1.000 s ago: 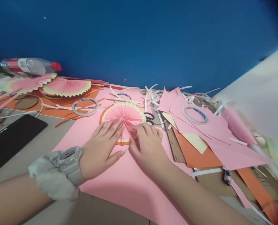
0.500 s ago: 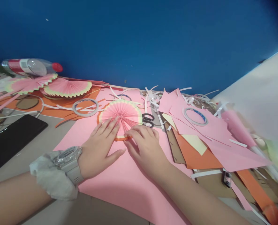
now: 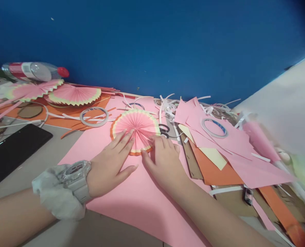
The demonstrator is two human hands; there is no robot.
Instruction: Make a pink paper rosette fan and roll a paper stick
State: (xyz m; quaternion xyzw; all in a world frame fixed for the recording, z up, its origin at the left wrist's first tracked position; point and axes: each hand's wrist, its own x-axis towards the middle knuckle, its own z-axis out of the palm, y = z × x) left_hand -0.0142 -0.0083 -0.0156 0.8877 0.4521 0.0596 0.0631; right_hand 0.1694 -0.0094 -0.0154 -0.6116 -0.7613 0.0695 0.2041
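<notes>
One pleated paper fan (image 3: 139,120) lies on a pink sheet (image 3: 131,199) on the tabletop (image 3: 57,147). At its eight o'clock the left hand (image 3: 107,168) rests flat, grip wide; at four the right hand (image 3: 165,161) curls by the rim, whether pinching I cannot tell. Scissors (image 3: 164,131) sit at three.

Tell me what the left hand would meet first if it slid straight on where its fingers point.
The left hand would meet more of the pleated disc it rests on; past that, probably the white strips, though depth there is hard to judge.
</notes>
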